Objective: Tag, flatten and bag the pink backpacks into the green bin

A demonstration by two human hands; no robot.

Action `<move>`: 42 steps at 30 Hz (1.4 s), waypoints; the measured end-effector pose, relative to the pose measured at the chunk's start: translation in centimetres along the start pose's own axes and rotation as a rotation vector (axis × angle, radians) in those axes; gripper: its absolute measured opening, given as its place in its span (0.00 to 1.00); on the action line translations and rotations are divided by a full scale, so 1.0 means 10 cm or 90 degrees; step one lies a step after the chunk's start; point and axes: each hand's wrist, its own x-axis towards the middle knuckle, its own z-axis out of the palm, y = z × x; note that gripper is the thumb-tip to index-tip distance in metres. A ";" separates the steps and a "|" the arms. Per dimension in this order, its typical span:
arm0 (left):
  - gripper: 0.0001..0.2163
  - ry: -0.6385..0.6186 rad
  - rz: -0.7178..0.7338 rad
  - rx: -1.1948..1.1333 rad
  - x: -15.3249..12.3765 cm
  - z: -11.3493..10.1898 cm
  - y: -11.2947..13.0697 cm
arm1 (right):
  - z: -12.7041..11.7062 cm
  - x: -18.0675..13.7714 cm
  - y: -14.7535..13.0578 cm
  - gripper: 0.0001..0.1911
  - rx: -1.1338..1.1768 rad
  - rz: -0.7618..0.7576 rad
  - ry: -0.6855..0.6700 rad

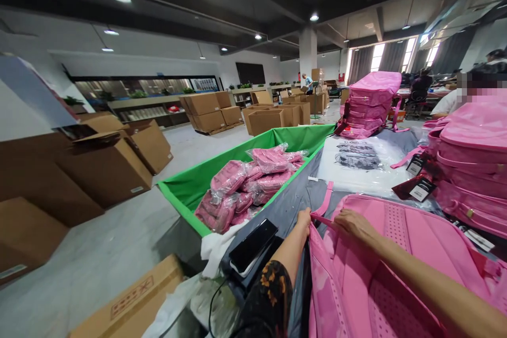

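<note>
A pink backpack [380, 264] lies in front of me with its padded back panel and straps facing up. My left hand [304, 220] is closed on a pink strap [322, 217] at the backpack's upper left edge. Close beside it, my right hand [352, 223] pinches the same strap farther right, its arm crossing over the backpack. The strap runs between both hands, and a loose length of it stands up above them. Fingertips of both hands are partly hidden.
A green-lined bin [186, 182] left of the table holds several plastic-wrapped pink bags [253, 174]. A phone [253, 245] lies near my left arm. Clear plastic bags [356, 161] and stacked pink backpacks [374, 103] are beyond. Cardboard boxes [106, 169] stand left; a person sits at right.
</note>
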 end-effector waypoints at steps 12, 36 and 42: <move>0.21 -0.305 0.259 -0.054 -0.90 0.17 1.13 | -0.71 0.28 -0.15 0.04 0.194 0.051 0.248; 0.18 -0.299 0.690 0.589 -1.21 1.53 0.12 | -0.78 -2.64 0.80 0.19 0.118 0.684 0.362; 0.10 -0.655 0.746 0.695 -1.59 2.20 -0.30 | -0.78 -2.29 1.12 0.19 0.145 0.693 0.373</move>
